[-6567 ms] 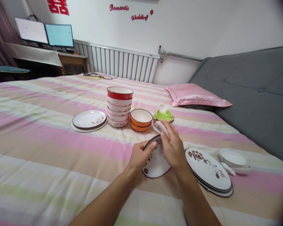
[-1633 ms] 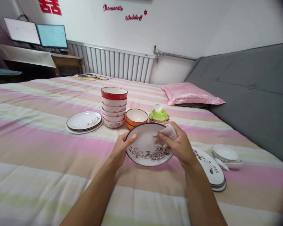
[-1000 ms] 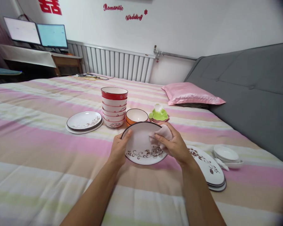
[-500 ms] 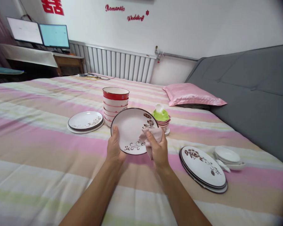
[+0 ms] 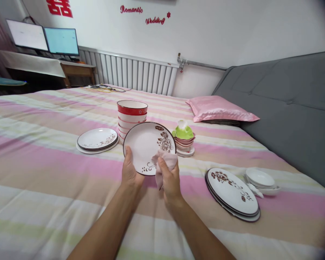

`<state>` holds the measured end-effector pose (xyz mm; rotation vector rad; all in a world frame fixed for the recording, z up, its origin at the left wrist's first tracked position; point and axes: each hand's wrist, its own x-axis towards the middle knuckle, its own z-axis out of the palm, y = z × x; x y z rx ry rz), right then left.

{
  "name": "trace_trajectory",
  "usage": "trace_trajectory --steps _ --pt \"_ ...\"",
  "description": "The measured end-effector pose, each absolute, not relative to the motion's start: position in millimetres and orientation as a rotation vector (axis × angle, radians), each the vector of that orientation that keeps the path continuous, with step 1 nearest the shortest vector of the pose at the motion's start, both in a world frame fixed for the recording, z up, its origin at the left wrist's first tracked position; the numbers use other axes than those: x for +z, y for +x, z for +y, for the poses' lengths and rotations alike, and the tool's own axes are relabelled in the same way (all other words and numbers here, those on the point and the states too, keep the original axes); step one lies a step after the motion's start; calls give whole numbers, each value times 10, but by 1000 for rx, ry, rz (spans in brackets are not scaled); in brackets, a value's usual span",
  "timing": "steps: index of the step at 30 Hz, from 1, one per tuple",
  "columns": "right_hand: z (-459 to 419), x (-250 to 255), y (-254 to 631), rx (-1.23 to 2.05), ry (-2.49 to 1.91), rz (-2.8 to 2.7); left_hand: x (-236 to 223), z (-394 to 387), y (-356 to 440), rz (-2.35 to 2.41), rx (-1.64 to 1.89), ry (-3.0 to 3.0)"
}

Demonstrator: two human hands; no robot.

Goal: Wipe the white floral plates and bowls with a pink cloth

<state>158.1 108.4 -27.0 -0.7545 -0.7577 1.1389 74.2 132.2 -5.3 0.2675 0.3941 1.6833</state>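
Now upright, plate [image 5: 147,146] turned in left hand [image 5: 130,171]; right hand [image 5: 170,180] clutches cloth [image 5: 164,164].

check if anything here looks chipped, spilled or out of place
No chips or spills show. The odd part is the setting: the crockery sits on a striped bed, not a table. The left hand holds a plate tilted up while the right hand presses a pink cloth to its lower edge. The red bowl stack stands straight.

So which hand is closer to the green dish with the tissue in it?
The right hand. It presses a pink cloth on the plate, just below-left of the green dish. The left hand grips the plate's far left edge.
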Motion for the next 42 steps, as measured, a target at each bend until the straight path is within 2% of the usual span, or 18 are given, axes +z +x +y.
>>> trace_trajectory --steps 8,14,26,35,42 --pt "1138 -221 1699 1134 -724 -628 -31 1289 767 516 1637 326" --pt "1288 -78 2054 1038 -767 -542 -32 1251 749 634 1612 638" --pt "1184 189 2427 1290 -868 -1116 -65 1244 607 863 1277 1007" --pt "1210 113 2428 1089 -949 -1231 -84 1232 706 1031 1442 968" --pt "1234 110 2381 1172 -897 -1102 -85 1232 742 987 1540 776"
